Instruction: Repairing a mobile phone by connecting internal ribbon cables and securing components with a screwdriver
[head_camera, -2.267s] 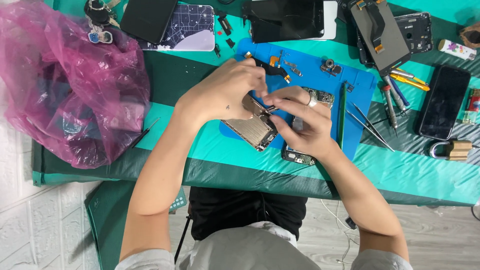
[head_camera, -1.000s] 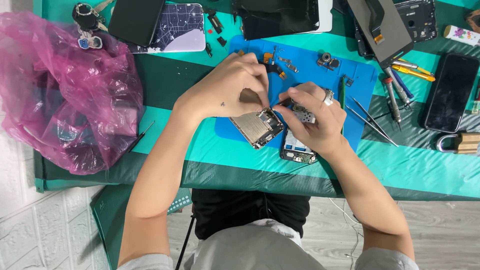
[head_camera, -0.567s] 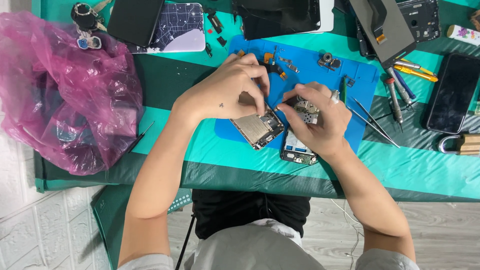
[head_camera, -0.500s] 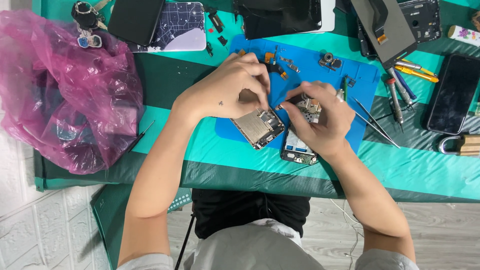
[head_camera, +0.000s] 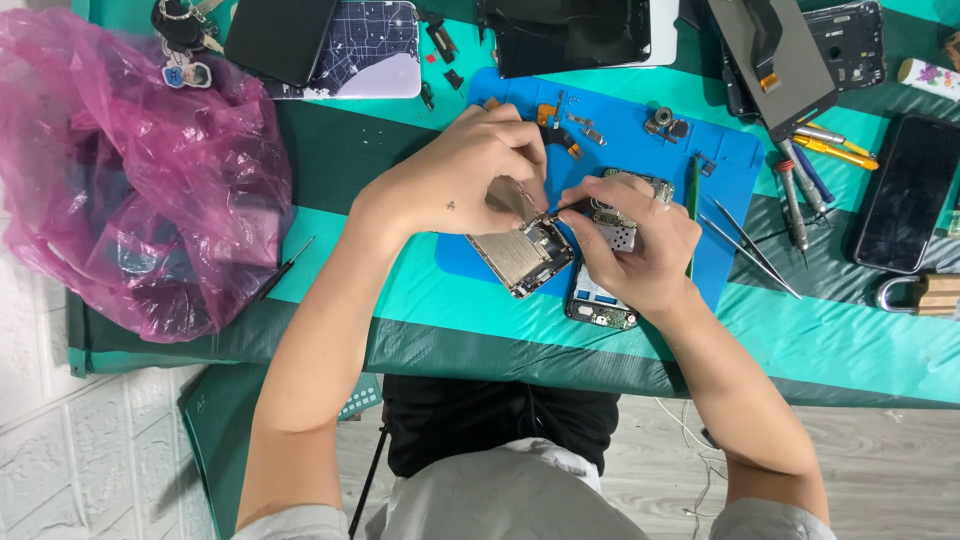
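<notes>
Left hand (head_camera: 468, 175): arching over the blue work mat (head_camera: 735, 165), its fingers (head_camera: 528, 135) curling narrowly together and pressing down at the upper edge of the opened phone body (head_camera: 520, 255), which is lying tilted on the mat's near-left corner with its metal shielding facing up. Right hand (head_camera: 640, 245): fingers closing tightly around a small circuit board (head_camera: 625, 195), thumb and forefinger pinching a thin dark tool or part at its left end, the tip meeting the phone body's top right corner; what exactly is being pinched is too small to tell. A second phone frame (head_camera: 598, 300) is lying partly under the right palm, near the mat's front edge. Loose small parts (head_camera: 665, 122) are sitting on the far side of the mat. Tweezers (head_camera: 750, 250) are resting across the mat's right edge; screwdrivers (head_camera: 800, 185) are lying just beyond on the green desk (head_camera: 850, 340). A dark phone (head_camera: 905, 195) is lying at the far right. A pink plastic bag (head_camera: 130, 190) is occupying the left end of the desk, well apart from both hands.
</notes>
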